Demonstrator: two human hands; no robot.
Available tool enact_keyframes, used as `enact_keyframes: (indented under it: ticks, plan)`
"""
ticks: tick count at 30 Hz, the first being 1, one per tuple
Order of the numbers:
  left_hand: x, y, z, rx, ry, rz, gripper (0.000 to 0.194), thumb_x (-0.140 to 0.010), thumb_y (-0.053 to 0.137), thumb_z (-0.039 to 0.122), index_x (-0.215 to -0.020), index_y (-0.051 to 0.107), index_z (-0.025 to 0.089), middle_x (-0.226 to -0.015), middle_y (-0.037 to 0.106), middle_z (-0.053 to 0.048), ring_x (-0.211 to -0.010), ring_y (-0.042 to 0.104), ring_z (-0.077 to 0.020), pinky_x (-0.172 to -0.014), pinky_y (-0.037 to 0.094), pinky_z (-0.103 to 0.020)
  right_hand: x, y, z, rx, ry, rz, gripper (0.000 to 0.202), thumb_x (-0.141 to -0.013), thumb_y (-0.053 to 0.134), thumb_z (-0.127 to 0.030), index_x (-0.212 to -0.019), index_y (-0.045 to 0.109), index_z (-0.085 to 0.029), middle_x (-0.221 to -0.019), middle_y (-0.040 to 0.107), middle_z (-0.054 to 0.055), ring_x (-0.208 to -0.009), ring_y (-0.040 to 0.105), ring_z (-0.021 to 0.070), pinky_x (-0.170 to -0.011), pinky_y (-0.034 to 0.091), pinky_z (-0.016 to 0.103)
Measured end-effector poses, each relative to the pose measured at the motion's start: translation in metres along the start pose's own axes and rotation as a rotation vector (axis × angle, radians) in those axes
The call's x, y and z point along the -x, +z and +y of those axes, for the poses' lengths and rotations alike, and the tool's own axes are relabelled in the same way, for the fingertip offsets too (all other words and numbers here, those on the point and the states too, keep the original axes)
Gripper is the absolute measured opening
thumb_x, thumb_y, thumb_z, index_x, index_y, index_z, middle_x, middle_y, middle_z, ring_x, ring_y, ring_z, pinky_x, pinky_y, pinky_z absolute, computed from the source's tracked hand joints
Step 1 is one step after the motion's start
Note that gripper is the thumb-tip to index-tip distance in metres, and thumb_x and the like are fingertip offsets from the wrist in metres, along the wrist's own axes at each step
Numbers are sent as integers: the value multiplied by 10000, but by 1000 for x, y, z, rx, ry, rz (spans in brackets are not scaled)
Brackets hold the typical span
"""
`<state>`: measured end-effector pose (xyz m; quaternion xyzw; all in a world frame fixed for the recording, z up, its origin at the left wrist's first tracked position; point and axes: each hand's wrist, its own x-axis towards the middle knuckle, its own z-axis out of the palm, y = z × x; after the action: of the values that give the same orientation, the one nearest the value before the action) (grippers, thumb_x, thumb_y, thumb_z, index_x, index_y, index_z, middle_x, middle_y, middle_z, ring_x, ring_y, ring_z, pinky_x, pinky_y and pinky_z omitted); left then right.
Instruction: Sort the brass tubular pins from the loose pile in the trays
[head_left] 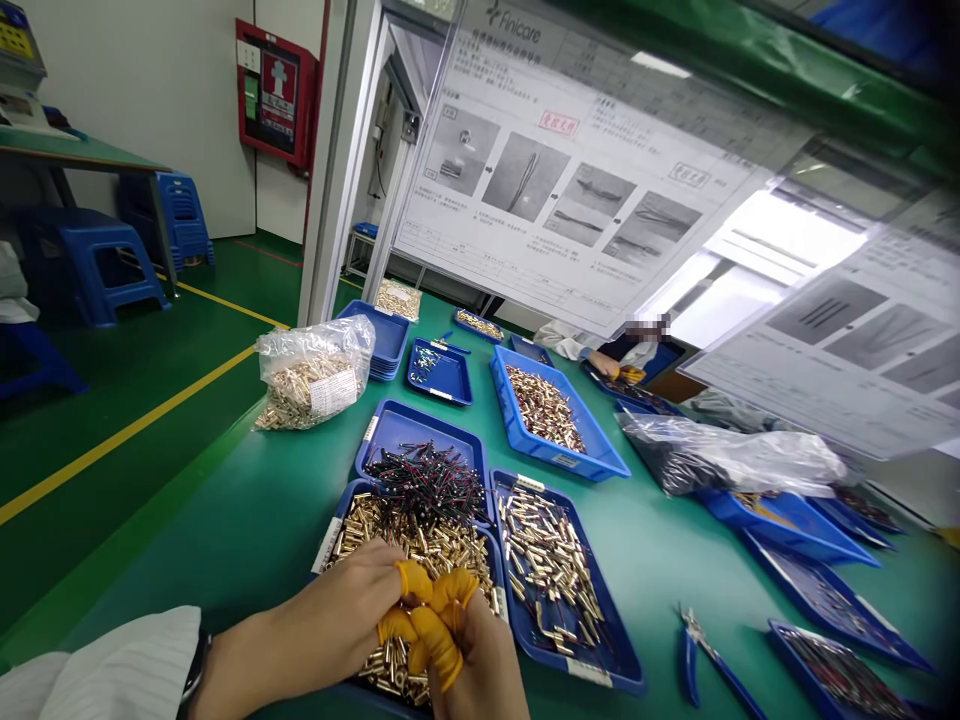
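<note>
Gold-coloured metal sleeves point(469, 555), black-and-red wire leads point(427, 475) and sleeved leads point(551, 560) sit in adjoining blue trays, presumably for short reaches; diagonal cutters point(701, 640) lie apart at the right, likely to keep the middle free; left hand point(356, 610) and right hand point(486, 655) meet just over the sleeves, fingers in yellow cots point(439, 645) bent inward, tips crowded together; how tightly each closes, and on what, I cannot tell

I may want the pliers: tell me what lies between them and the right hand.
In the head view: a blue tray of gold-coloured tubes nearer the right hand, then green tabletop up to the pliers.
</note>
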<state>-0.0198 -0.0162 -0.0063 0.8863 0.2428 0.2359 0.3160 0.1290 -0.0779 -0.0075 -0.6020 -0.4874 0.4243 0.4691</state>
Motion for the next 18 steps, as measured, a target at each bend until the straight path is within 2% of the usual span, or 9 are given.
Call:
enact_keyframes:
  ticks: [2, 5, 8, 14, 18]
  plan:
    - [-1, 0, 0, 13, -1, 13, 272, -752, 400, -21, -878, 510, 193, -970, 571, -60, -943, 498, -212, -843, 424, -344, 0, 0, -4, -101, 20, -39, 351, -728, 594, -528, -710, 507, -188, -463, 517, -64, -253, 361, 41, -275, 217, 151]
    - [-4, -3, 1, 44, -70, 64, 245, -756, 376, -18, -816, 487, 192, -901, 556, -47, -881, 500, -192, -802, 431, -311, -1, 2, -8, -406, 81, -85, 405, -724, 559, -589, -788, 528, -190, -393, 516, -69, -325, 493, 107, -390, 372, 207]
    - [-5, -10, 4, 69, -103, 64, 225, -769, 353, -6, -772, 462, 191, -854, 539, -39, -824, 497, -175, -753, 431, -272, -2, 5, -8, -649, 209, -148, 472, -675, 574, -635, -827, 545, -190, -386, 563, -49, -346, 536, 130, -424, 409, 231]
    - [-1, -19, 7, 130, -70, -33, 233, -769, 330, -5, -774, 443, 198, -861, 542, -40, -798, 509, -162, -724, 432, -237, -4, 14, -2, -688, 341, -134, 423, -562, 707, -583, -711, 586, -206, -383, 594, -42, -285, 520, 100, -338, 365, 179]
    - [7, -18, 5, 205, -162, -20, 238, -761, 361, 18, -812, 477, 219, -882, 569, -17, -810, 530, -158, -734, 437, -223, -8, 22, 10, -679, 287, -103, 381, -505, 780, -504, -629, 572, -211, -425, 612, -38, -301, 538, 101, -317, 394, 175]
